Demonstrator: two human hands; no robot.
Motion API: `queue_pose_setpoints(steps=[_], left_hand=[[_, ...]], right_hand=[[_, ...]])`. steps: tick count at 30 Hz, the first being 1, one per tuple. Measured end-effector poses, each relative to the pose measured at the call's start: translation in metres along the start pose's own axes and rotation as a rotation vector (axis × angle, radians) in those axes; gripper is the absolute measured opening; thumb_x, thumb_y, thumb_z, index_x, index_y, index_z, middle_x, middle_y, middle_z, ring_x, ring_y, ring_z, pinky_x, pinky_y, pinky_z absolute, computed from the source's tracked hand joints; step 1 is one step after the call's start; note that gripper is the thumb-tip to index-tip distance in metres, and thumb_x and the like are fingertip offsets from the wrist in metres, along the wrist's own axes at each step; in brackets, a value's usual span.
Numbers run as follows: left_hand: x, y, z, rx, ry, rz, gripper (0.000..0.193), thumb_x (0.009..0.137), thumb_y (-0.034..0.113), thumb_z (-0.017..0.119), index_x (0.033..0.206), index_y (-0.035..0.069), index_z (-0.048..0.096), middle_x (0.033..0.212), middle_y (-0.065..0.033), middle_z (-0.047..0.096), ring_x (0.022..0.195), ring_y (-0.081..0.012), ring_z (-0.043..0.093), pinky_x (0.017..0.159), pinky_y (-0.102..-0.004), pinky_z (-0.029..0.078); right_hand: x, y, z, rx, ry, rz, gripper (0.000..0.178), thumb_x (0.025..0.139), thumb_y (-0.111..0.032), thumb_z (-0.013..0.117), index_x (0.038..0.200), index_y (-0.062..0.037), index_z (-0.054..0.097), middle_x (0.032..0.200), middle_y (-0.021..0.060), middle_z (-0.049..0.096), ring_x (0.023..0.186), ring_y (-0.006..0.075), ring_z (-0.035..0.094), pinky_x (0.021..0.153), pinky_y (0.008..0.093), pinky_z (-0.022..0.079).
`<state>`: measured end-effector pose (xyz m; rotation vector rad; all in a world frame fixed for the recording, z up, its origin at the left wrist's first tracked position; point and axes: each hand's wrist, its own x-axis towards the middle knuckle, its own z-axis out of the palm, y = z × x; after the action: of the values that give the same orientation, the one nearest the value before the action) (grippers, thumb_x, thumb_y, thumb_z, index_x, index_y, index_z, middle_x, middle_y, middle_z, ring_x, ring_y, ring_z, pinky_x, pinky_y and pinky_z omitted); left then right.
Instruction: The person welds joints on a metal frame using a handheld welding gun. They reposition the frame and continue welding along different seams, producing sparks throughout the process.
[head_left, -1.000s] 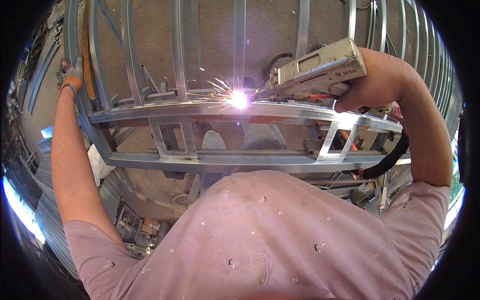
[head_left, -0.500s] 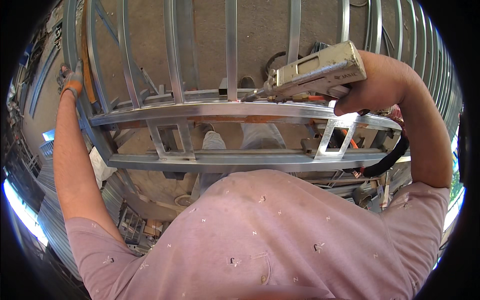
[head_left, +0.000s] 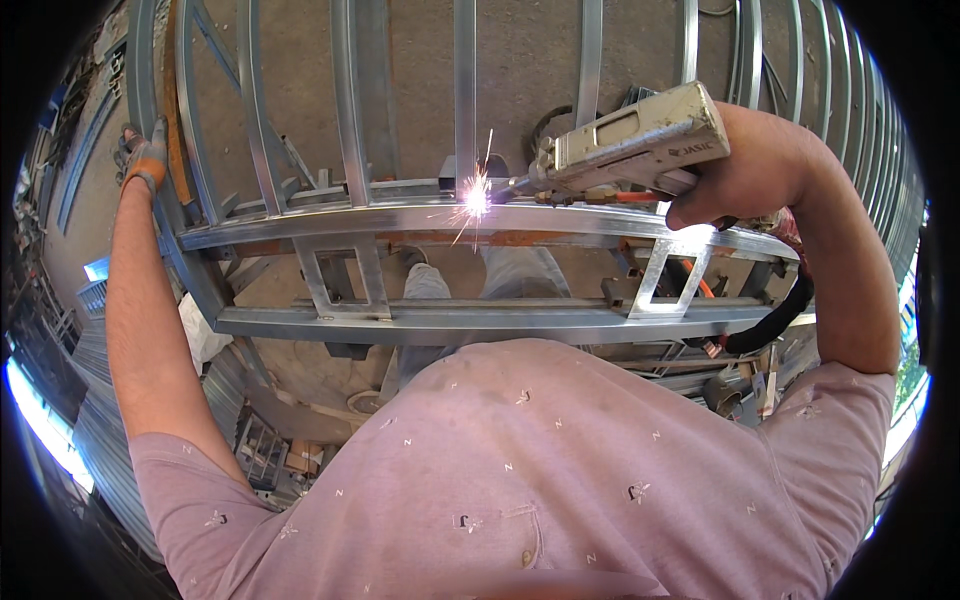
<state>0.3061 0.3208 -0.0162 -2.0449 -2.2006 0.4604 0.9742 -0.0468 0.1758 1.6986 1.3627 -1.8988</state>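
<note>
My right hand [head_left: 735, 185] is closed round a boxy, scuffed, cream-coloured handheld welding gun [head_left: 640, 138]. Its nozzle points left to where an upright bar [head_left: 465, 100] meets the shiny metal rail [head_left: 380, 222]. A bright pinkish-white spark burst [head_left: 477, 197] flares at that joint and hides it. Far to the left, my left hand [head_left: 145, 162], in a grey and orange glove, grips the side tube [head_left: 142, 70] of the metal frame, fingers on one side and thumb on the other.
Nearer my body runs a second rail [head_left: 480, 322], joined to the first by rectangular metal plates [head_left: 345, 280]. A black cable [head_left: 785, 320] curves down at the right. Corrugated sheets [head_left: 105, 400] and a white bag [head_left: 203, 330] lie at lower left. My legs show beneath the frame.
Sparks and a bright glow have appeared at the nozzle tip, where only a small red dot showed before. Both hands and the welding gun stay in nearly the same place.
</note>
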Motion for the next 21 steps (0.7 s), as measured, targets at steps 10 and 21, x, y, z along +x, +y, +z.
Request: queue_pose_setpoints(steps=[10,21], left_hand=[[0.003,-0.001,0.0,0.049,0.037,0.024,0.112,0.089,0.085,0.049,0.168,0.01,0.022,0.171,-0.0229,0.026,0.159,-0.0433,0.019,0.128,-0.059,0.017],[0.013,-0.008,0.001,0.123,-0.033,-0.039,0.116,0.089,0.085,0.048,0.168,0.006,0.019,0.172,-0.023,0.023,0.16,-0.0434,0.016,0.129,-0.057,0.016]], right_hand=[[-0.041,0.029,-0.013,0.006,0.058,0.13,0.06,0.068,-0.006,0.088,0.126,-0.0043,0.074,0.107,0.013,0.079,0.091,0.0222,0.075,0.085,0.0367,0.06],[-0.047,0.065,-0.01,-0.012,0.043,0.09,0.061,0.065,-0.008,0.091,0.124,-0.0039,0.073,0.105,0.0128,0.079,0.089,0.0224,0.074,0.084,0.0371,0.06]])
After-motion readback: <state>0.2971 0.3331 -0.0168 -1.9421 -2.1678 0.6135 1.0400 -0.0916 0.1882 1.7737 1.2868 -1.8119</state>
